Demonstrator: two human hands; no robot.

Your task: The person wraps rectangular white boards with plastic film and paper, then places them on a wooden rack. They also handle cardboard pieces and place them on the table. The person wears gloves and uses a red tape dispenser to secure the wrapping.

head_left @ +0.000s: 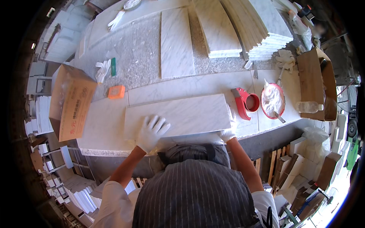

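Observation:
A pale grey-veined marble slab (182, 113) lies crosswise in front of me on the light stone worktop. My left hand (152, 131), in a white glove, rests on its left part with the fingers spread. At the slab's right end is my right hand (229, 131), gloved too, its fingers along the short edge and partly hidden by the slab; it appears to grip that end. Just right of it stands a red tape dispenser (243, 103). Beyond that, a red-rimmed bowl (283, 99) holds white paste, a white tube and a scraper.
Another slab (176, 43) lies farther back, beside tall stacks of slabs (262, 26). An orange block (116, 92), white gloves (102, 70) and a green piece (113, 67) sit on the left. Cardboard boxes (72, 102) flank the table, with a plastic bottle (310, 107) by the right one.

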